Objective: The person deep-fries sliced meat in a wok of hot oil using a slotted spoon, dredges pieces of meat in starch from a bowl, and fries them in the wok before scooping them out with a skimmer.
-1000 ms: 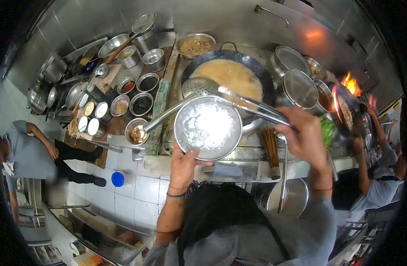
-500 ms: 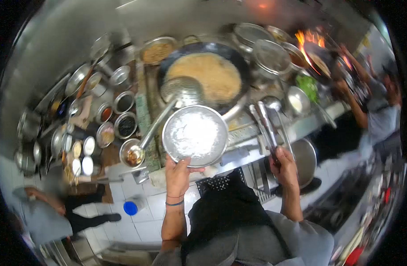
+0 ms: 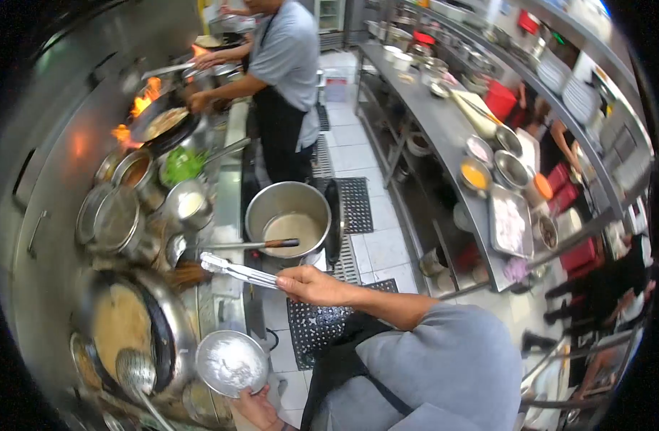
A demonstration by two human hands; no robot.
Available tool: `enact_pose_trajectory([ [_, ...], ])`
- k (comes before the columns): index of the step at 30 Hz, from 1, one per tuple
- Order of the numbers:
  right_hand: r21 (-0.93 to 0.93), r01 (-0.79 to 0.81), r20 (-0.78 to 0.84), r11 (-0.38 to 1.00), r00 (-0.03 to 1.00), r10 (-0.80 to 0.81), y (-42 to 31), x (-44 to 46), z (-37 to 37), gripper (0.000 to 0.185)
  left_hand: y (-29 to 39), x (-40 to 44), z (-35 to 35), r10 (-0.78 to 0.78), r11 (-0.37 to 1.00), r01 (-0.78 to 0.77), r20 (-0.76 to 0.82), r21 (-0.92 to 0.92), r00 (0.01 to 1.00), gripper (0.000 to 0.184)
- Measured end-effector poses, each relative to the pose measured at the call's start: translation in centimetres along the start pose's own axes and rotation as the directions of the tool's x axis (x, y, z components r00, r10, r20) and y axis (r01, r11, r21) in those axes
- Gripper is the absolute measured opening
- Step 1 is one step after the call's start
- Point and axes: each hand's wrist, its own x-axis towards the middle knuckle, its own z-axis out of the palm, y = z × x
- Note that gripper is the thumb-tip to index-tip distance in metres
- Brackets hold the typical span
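Round silver metal bowl [image 3: 232, 363], its inside coated with something white and powdery, sits at the lower centre-left of the frame, gripped at its lower rim by the left hand [image 3: 257, 411]. Above and to the right of it, the right hand [image 3: 309, 285] is closed around the handle end of the silver metal tongs [image 3: 237, 271], whose tips point left (they too look smeared with white). Tongs and bowl are apart.

At the lower left is a large dark metal wok [image 3: 120, 325] of pale tan liquid, with a perforated metal skimmer [image 3: 137, 371] over its lower part. Above the tongs, a long metal utensil with a dark grip [image 3: 281, 243] reaches across the mouth of a deep silver metal pot [image 3: 288, 210].

Further up the left side, bright green leafy vegetables [image 3: 185, 164] lie near a small metal bowl with white contents [image 3: 190, 204]. Beyond, at the upper centre-left, a co-worker in a grey shirt and black apron [image 3: 285, 75] stands by a smaller dark pan [image 3: 163, 123], orange flames [image 3: 145, 97] beside it. Across the tiled floor, a long steel worktable [image 3: 444, 118] at the upper right carries a metal tray of pale pieces [image 3: 510, 221].
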Motion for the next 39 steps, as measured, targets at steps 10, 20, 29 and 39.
enact_pose_trajectory([
  [10,0.123,-0.074,-0.44,0.99,0.89,0.121,4.4,-10.8,-21.4,0.035,-8.7,-4.9,22.7,-0.237,0.944,0.093,0.452,0.318,0.86,0.059],
  [20,0.052,-0.144,-0.837,0.988,0.534,0.122,7.7,-26.0,-39.4,0.028,-29.9,-6.5,51.7,-0.648,0.747,0.207,0.624,0.631,0.437,0.042],
  [29,0.324,-0.188,-0.868,0.927,0.331,0.371,10.2,-36.0,-39.7,0.033,-38.7,-14.4,77.9,-0.614,0.776,0.039,0.74,0.63,0.274,0.038],
  [39,0.396,-0.136,-0.854,0.908,0.308,0.418,11.4,-37.3,-39.1,0.035,-42.4,-15.1,81.8,-0.612,0.747,-0.207,0.775,0.632,0.158,0.066],
])
